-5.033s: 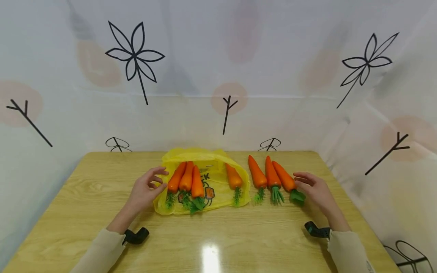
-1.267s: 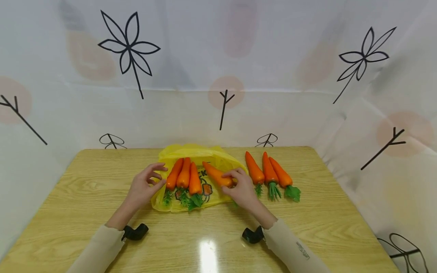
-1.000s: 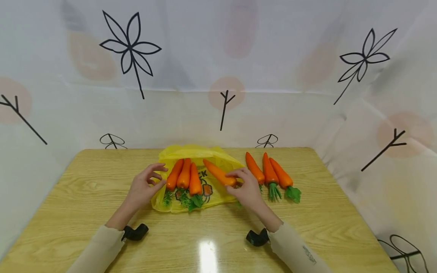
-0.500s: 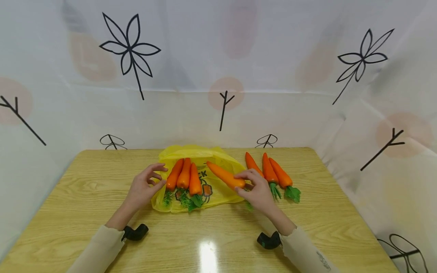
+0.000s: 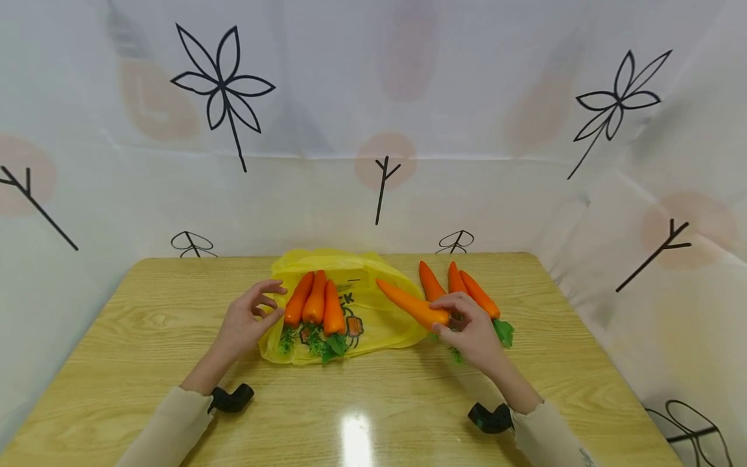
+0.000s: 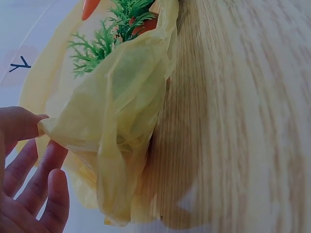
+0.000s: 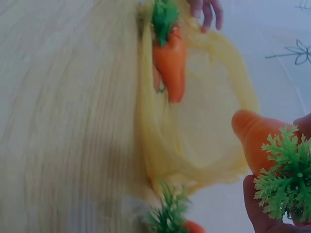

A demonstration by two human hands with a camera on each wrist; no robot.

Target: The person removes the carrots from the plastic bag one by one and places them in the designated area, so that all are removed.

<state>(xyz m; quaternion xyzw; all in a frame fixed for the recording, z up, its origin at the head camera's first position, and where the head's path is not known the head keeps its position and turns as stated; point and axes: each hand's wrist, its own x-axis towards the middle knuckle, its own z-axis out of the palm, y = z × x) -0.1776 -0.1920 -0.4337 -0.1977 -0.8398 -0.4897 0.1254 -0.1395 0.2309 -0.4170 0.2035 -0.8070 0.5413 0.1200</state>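
Note:
My right hand (image 5: 477,334) grips an orange carrot (image 5: 408,305) near its leafy end, above the right rim of a yellow plastic bag (image 5: 382,327). The carrot's tip points left and back, and its green fronds (image 7: 286,177) show in the right wrist view. With thumb and finger, my left hand (image 5: 242,321) pinches the bag's left edge, seen in the left wrist view. Three carrots (image 5: 314,301) lie side by side in the bag, leaves toward its open front. Several fingers of my right hand cover part of the carrots behind it.
To the right of the bag, three more carrots (image 5: 480,293) lie on the wooden table (image 5: 327,415), partly behind my right hand. A patterned white cloth (image 5: 303,201) hangs behind and beside the table.
My right hand came left from the carrots on the table and took hold of the carrot at the bag's right side. It has since carried it rightward. My left hand stays put.

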